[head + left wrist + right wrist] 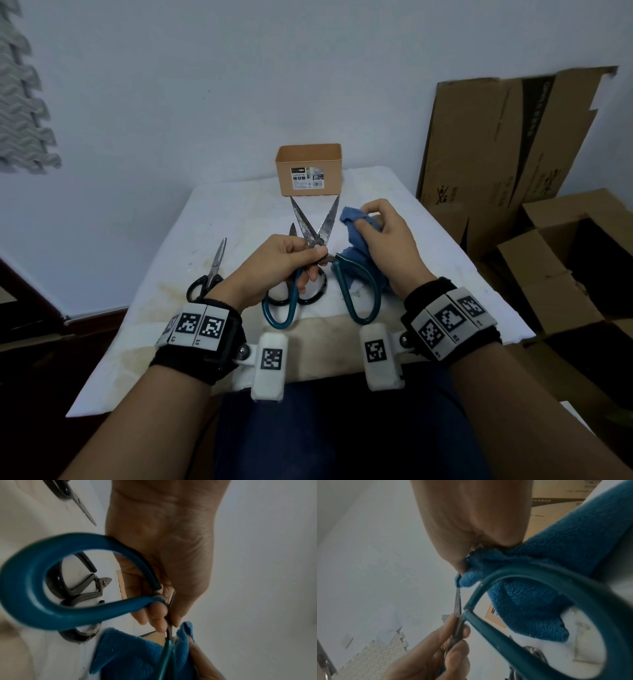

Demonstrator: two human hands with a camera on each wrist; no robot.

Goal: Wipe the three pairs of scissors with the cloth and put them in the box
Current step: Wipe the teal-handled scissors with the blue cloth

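Teal-handled scissors (359, 298) (34, 588) (496, 628) are lifted over the table, blades spread in a V toward the tan box (310, 171) at the far edge. My left hand (308, 260) (163, 547) (436, 649) pinches them at the pivot. My right hand (387, 233) (471, 513) grips a bunched blue cloth (352, 219) (128, 655) (539, 574) just right of the right blade. Black-handled scissors (308, 299) (82, 588) lie under my left hand. A smaller black pair (209, 274) (80, 505) lies to the left.
The white covered table (239, 212) is stained and ends close beyond the box. Flattened cardboard (513, 154) leans on the wall at the right, with open cartons (582, 257) below it. Grey foam matting (24, 102) hangs at the far left.
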